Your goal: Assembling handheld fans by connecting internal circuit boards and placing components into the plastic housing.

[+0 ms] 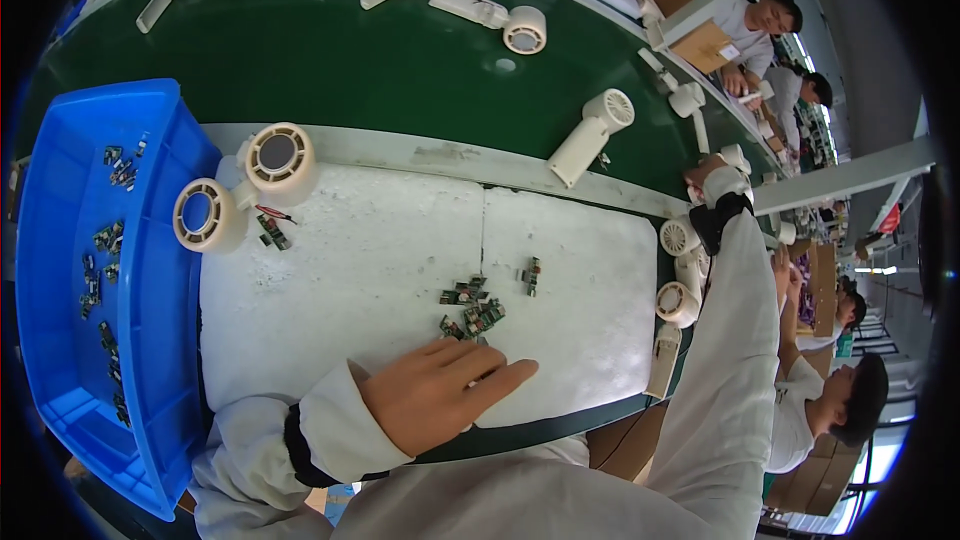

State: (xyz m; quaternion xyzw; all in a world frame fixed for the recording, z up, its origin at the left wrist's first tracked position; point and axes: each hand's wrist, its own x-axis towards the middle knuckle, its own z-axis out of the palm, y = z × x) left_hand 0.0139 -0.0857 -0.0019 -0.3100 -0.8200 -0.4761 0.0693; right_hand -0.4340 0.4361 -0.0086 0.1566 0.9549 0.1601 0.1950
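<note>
My left hand (435, 395) reaches over the near edge of a white foam mat (350, 300), fingers stretched out and apart. Just beyond its fingertips lies a small pile of green circuit boards (485, 316). A single circuit board (532, 277) sits right of that pile. My right arm stretches far to the right, and my right hand (708, 176) is beside a cream handheld fan housing (735, 157). Its fingers are small and mostly hidden, so I cannot tell whether it grips anything. Another circuit board with red wires (272, 230) lies at the mat's upper left.
A blue bin (160, 340) with several circuit boards stands at the left. Two round fan heads (280, 160) rest at the mat's corner. More handheld fans (595, 135) lie on the green belt (300, 60) and along the right edge (678, 302). Co-workers (825, 395) sit at the right.
</note>
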